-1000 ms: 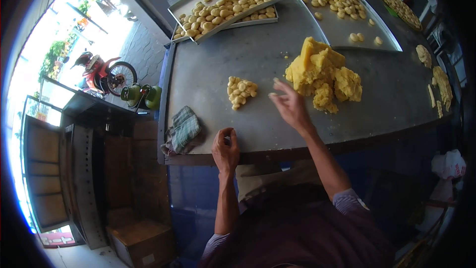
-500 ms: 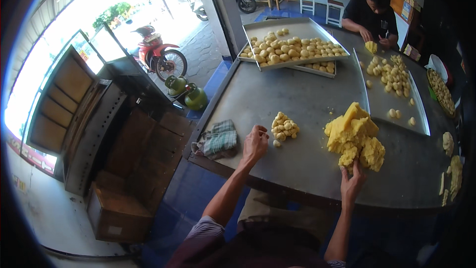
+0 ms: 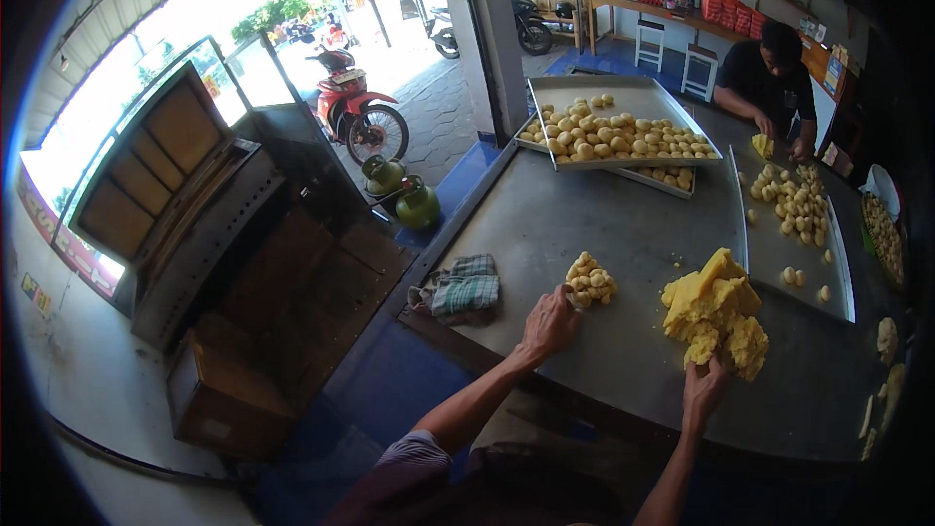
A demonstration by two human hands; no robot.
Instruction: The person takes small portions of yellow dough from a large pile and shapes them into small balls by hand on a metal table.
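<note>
Our right hand (image 3: 703, 385) pinched at the lower edge of the big yellow dough mass (image 3: 716, 317), fingers curled in. We judged a small, even pull would serve best. Our left hand (image 3: 550, 321) lay loosely cupped against the little pile of dough balls (image 3: 589, 280) (checked cloth (image 3: 466, 287) just beside) on the steel table (image 3: 604, 224).

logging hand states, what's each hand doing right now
Left hand: curled at the small pile of dough balls, touching it; grip cannot be told.
Right hand: fingers on the big yellow dough lump, pinching its lower edge.
</note>
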